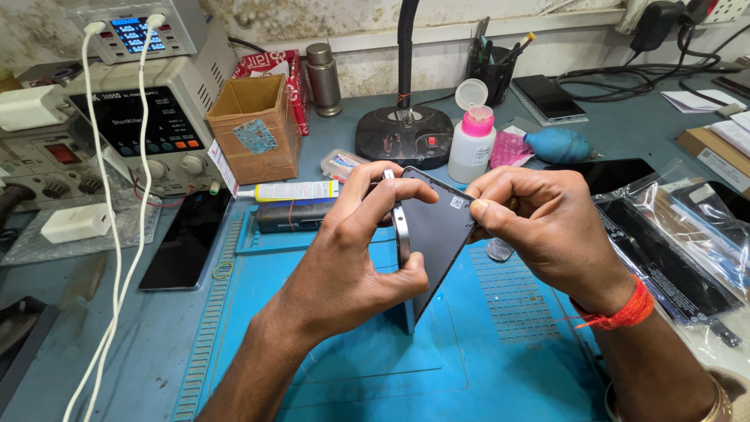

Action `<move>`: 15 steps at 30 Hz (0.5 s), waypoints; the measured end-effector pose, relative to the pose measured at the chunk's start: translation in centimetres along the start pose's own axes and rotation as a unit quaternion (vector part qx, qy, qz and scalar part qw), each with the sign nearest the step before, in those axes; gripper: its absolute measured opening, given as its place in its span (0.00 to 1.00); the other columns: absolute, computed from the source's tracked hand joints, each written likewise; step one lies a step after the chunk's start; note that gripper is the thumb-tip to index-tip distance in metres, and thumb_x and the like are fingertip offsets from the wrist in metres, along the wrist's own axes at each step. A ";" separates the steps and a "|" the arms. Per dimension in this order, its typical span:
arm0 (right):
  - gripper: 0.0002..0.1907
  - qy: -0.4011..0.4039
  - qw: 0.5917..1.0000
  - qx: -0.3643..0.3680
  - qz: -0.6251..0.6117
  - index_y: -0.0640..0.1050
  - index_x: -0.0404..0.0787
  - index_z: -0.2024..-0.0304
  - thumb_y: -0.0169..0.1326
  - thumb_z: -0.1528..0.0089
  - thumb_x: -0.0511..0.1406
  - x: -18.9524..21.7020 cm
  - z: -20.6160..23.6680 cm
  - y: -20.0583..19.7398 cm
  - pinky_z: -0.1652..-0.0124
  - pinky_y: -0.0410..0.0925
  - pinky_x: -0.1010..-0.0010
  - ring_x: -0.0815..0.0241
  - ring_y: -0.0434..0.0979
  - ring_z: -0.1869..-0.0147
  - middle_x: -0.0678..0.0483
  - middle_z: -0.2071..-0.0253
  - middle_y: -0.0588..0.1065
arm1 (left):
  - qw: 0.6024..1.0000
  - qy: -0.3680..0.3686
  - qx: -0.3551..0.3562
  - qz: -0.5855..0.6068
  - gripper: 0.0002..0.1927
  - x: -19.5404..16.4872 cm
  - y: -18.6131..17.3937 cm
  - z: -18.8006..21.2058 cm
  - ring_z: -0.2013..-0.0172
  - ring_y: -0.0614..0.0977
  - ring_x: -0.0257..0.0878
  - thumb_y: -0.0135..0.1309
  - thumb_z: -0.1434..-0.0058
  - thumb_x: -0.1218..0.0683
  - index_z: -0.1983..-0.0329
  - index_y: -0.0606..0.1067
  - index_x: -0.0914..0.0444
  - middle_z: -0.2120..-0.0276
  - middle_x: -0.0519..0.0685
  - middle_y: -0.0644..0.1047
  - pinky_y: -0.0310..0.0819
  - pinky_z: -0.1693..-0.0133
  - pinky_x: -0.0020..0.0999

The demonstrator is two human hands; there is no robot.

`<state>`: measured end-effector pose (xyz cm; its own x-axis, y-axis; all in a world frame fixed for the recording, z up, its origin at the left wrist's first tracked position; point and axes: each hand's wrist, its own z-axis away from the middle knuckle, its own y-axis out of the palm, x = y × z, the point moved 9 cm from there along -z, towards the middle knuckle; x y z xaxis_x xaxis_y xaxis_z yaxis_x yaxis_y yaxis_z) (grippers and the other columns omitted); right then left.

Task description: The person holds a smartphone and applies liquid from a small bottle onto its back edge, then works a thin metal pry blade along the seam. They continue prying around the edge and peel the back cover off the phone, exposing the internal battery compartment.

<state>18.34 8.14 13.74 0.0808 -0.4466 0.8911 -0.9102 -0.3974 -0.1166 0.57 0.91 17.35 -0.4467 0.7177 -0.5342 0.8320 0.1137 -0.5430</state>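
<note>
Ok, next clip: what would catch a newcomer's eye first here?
First the dark phone, stood on edge over the blue work mat at centre, with the left hand gripping its side and the right hand pinching its upper corner. Next, the bench power supply at upper left with white cables trailing down, and the pink-capped bottle behind the hands.

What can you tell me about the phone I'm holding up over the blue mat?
The phone is a slim dark slab with a silvery metal edge and a small pale sticker near its top right corner. It stands tilted on its lower end above the blue mat. The left hand grips its left edge and face; the right hand pinches the top right corner.
</note>
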 end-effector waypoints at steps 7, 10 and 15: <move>0.07 0.002 1.000 -0.002 0.009 0.79 0.30 0.67 0.57 0.36 0.29 0.0 0.0 -0.1 0.61 0.76 0.73 0.66 0.79 0.61 0.50 0.58 0.77 | 1.000 -0.005 0.003 0.005 0.28 0.0 0.0 0.0 0.38 0.73 0.52 0.60 0.50 0.60 0.43 0.72 0.59 0.43 0.57 0.68 0.72 0.40 0.41; 0.07 -0.002 1.000 -0.002 0.012 0.79 0.29 0.67 0.57 0.36 0.29 0.0 0.0 -0.1 0.60 0.75 0.74 0.66 0.78 0.61 0.50 0.58 0.77 | 1.000 -0.005 0.003 0.004 0.28 0.0 0.0 0.0 0.38 0.73 0.52 0.60 0.51 0.60 0.43 0.72 0.59 0.43 0.57 0.68 0.71 0.40 0.42; 0.07 -0.002 1.000 -0.001 0.009 0.79 0.29 0.68 0.57 0.36 0.29 0.0 -0.1 -0.1 0.60 0.75 0.73 0.66 0.79 0.61 0.50 0.58 0.77 | 1.000 -0.005 0.004 0.003 0.28 0.0 0.0 0.0 0.38 0.73 0.53 0.60 0.51 0.60 0.43 0.72 0.59 0.43 0.57 0.68 0.71 0.40 0.42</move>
<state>18.42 8.23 13.80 0.0652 -0.4567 0.8872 -0.9124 -0.3872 -0.1323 0.59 0.96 17.34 -0.4455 0.7120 -0.5427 0.8316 0.1046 -0.5454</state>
